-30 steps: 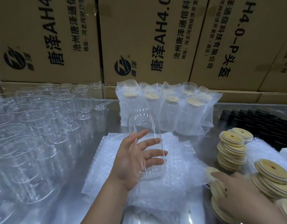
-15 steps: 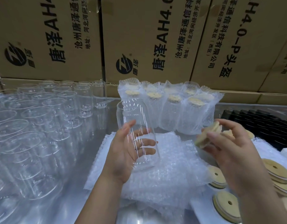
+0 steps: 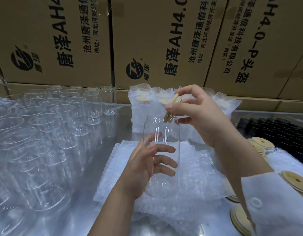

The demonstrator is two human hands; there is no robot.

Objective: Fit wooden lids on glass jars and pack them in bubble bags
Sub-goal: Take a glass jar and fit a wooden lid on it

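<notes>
Dozens of empty glass jars (image 3: 45, 133) stand upright and packed close over the left part of the shiny desk (image 3: 94, 167), all open-mouthed and without lids. Toward the middle, the left grip (image 3: 147, 169) holds one more jar (image 3: 164, 132) upright above a flat pile of bubble bags (image 3: 198, 176), thumb on the near side and fingers curled round the far side; this jar is empty too. At its mouth, the right grip (image 3: 203, 116) pinches a round wooden lid (image 3: 176, 98) between thumb and fingertips. The lid is tilted steeply on edge, its lower rim at or just inside the jar's rim, not seated; whether a second lid lies against it cannot be told. Behind the hands, a row of packed jars (image 3: 142, 108) stands in bubble bags, each with a pale lid showing through the wrap. Further right, a white sleeve (image 3: 275, 201) covers the right forearm, loose lids (image 3: 261, 143) lie in low stacks on the desk, and a black tray (image 3: 275, 130) sits behind them. Brown cardboard boxes (image 3: 164, 40) with printed lettering wall off the back.
</notes>
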